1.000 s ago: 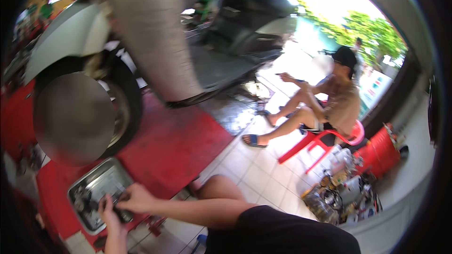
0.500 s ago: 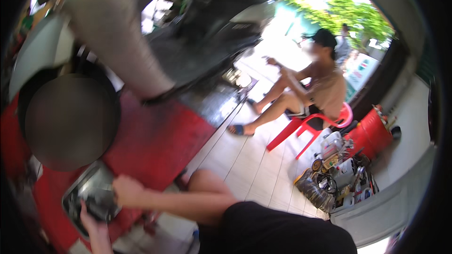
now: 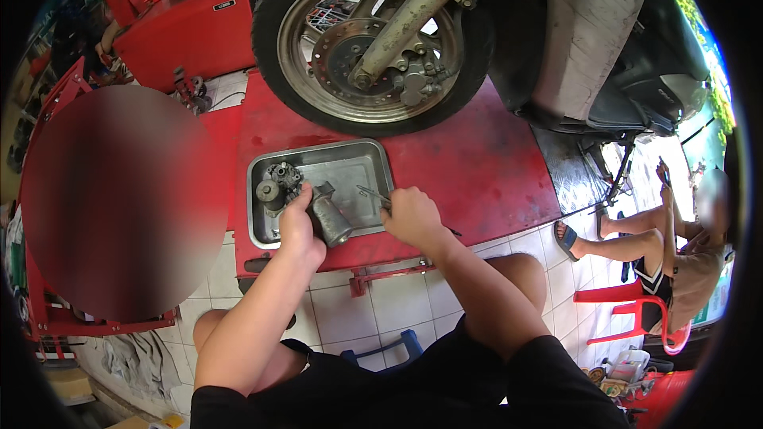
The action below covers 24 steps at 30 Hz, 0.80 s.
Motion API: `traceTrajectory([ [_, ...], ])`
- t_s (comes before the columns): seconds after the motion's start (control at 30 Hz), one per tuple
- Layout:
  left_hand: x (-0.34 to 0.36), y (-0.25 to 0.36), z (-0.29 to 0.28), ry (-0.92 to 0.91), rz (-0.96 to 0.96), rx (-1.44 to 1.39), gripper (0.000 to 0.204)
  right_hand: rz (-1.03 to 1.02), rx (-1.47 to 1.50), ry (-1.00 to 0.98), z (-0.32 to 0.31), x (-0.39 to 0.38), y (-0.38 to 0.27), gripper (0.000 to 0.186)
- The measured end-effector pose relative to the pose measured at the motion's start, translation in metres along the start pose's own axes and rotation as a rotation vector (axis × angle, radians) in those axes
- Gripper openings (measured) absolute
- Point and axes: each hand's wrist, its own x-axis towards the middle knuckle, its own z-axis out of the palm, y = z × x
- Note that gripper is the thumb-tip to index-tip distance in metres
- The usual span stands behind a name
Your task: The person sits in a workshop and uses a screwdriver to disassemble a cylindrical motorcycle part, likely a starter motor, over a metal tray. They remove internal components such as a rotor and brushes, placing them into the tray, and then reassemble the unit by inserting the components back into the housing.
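Observation:
My left hand (image 3: 296,226) is closed around a grimy metal motorcycle part (image 3: 331,221) with a cylindrical body, a round cap and small fittings. It is over the left half of a shallow metal tray (image 3: 362,221). My right hand (image 3: 415,216) grips a slim two-pronged tool (image 3: 370,193), which looks like pliers. Its tips point left over the tray, apart from the part. My fingers hide most of the tool, and a dark end shows behind the hand.
The tray rests on a red lift platform (image 3: 477,167), below a motorcycle's front wheel (image 3: 369,48). A blue stool (image 3: 385,349) is under me. At right a person (image 3: 691,270) sits on a red plastic chair (image 3: 628,302). A blurred disc covers the left side.
The view has swung left from the seated person, toward the tray and wheel, and become sharper. Both my hands stay by the tray; the part and tool now show plainly.

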Motion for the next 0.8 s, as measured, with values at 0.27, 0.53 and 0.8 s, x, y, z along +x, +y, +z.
traceTrajectory([
  [0.27,0.007,-0.006,0.007,-0.041,-0.04,-0.033,0.025,0.045,-0.094,-0.113,-0.007,-0.002,0.016,0.017],
  [0.53,0.039,0.006,-0.035,-0.089,-0.067,-0.016,0.038,-0.295,0.391,0.141,0.013,0.021,0.011,0.021],
  [0.8,0.064,0.009,-0.037,-0.091,-0.024,0.042,0.033,-0.145,0.519,-0.033,0.023,0.012,0.047,0.039],
])
